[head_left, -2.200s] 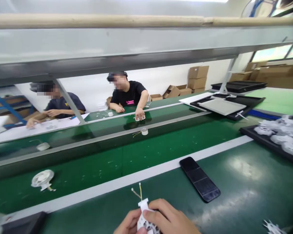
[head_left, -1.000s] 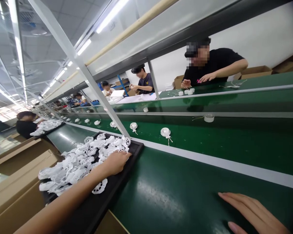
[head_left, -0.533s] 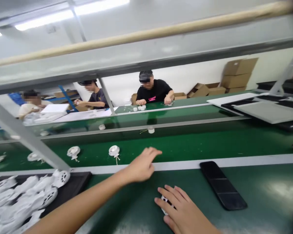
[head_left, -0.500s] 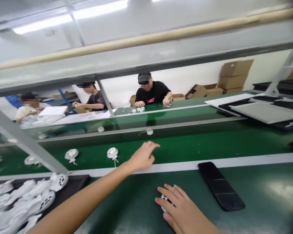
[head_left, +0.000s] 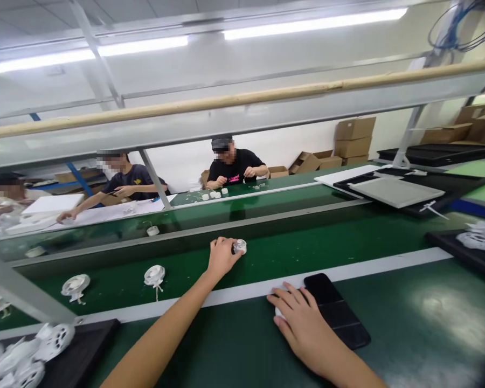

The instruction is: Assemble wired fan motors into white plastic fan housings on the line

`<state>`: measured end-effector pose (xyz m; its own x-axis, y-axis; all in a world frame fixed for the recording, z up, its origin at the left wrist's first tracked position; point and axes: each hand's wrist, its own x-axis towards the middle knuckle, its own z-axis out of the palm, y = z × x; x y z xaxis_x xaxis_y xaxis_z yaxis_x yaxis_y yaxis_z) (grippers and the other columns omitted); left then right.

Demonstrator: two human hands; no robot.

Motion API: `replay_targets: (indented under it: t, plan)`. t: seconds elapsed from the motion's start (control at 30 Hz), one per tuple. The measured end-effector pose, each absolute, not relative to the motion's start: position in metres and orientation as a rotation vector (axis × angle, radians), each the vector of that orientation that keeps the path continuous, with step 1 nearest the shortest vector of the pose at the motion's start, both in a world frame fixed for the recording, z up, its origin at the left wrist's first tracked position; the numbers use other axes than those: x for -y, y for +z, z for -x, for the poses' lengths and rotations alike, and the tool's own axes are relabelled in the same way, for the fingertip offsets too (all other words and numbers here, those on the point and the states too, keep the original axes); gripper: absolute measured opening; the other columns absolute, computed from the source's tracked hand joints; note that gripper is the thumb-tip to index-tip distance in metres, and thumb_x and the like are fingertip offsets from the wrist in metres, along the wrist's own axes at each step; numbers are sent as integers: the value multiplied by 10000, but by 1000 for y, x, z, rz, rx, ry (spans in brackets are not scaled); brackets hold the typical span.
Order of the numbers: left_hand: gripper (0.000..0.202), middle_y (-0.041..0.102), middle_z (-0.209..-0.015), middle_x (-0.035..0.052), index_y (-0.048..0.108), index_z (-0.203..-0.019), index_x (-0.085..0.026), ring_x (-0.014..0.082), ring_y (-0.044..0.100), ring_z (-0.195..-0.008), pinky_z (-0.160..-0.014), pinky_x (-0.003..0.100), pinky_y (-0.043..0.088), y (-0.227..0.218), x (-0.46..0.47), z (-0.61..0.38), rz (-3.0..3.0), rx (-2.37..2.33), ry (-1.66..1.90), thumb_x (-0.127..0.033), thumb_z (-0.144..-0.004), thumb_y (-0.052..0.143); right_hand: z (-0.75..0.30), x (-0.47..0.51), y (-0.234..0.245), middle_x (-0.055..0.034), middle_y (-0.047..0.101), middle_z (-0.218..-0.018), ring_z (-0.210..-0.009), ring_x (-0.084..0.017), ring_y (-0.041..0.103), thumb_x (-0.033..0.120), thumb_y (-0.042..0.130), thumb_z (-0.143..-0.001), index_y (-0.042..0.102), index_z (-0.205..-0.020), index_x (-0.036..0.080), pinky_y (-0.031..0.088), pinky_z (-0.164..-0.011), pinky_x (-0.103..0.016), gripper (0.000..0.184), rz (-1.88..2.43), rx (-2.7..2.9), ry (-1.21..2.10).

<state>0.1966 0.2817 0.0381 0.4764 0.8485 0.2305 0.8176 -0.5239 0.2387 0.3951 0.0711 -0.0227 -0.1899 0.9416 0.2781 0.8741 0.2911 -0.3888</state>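
Observation:
My left hand (head_left: 222, 256) reaches over the green conveyor belt, its thumb and fingers closed on a small round white part (head_left: 240, 247). My right hand (head_left: 298, 312) is lower, on the near green worktop, with bent fingers over a white plastic part (head_left: 279, 313). Most of that part is hidden under the palm and fingers. Right beside this hand lies a black phone-like slab (head_left: 339, 310). To the left on the belt sit a round white fan-like piece with short wires (head_left: 154, 276) and a similar white piece (head_left: 76, 286).
A black tray (head_left: 101, 337) of white plastic shells stands at the lower left, another dark tray (head_left: 440, 240) at the right. A metal post (head_left: 28, 291) rises at the left. Across the belt, several co-workers sit handling small parts. A grey panel (head_left: 396, 189) lies at the far right.
My left hand, which was reaching with a finger stretched out, now has the round white part in its grasp. My right hand stays on its part. The view has shifted right and up.

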Motion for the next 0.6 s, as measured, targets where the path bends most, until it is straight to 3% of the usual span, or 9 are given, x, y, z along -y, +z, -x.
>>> replay_targets:
  t: [0.13,0.23,0.33,0.4,0.47,0.6]
  plan:
    - [454,682,-1276,49,652,-1325,-302,273,551,-1282,-1130,429,417,19,-198,-156,-2618,-1081,410,-419,-910,793,-385,-66,-14,-112,590,-1465,-1397,-327,495,290,513,-1063,547,-1443,269,399,-1143,-622,383,1494,2009,140]
    - [563,561,-1494,13,576,-1418,-379,289,385,-1463,-1228,472,303,2,-136,-131,-2578,-752,351,-274,-903,779,-367,-55,-13,-82,635,-1309,-1223,-257,596,264,554,-1054,576,-1352,280,493,-1055,-476,300,1364,1984,393]
    - [867,355,-1639,84,394,-1560,-321,372,274,-1509,-1238,568,255,-10,-96,-122,-2505,-806,458,-224,-806,810,-354,-46,-18,-39,635,-1108,-917,-196,641,292,629,-1025,642,-1147,270,555,-812,-355,125,1382,1908,660]
    - [940,450,-1538,126,349,-1553,-264,378,393,-1403,-1170,568,341,-15,-82,-124,-2397,-978,534,-276,-764,860,-351,-44,-21,-23,610,-1041,-804,-167,610,296,667,-1004,657,-1071,264,539,-698,-310,75,1392,1851,762]
    - [821,556,-1400,101,390,-1483,-264,335,499,-1268,-1082,522,412,-18,-77,-129,-2302,-1051,555,-289,-803,851,-351,-42,-23,-23,597,-1064,-817,-160,610,285,699,-985,671,-1086,272,539,-676,-285,105,1366,1818,844]
    - [522,618,-1240,45,513,-1287,-263,284,554,-1150,-1013,459,412,-18,-79,-135,-2242,-975,557,-234,-855,804,-351,-42,-21,-25,577,-1129,-865,-154,621,274,710,-986,704,-1119,301,546,-730,-276,136,1320,1830,960]
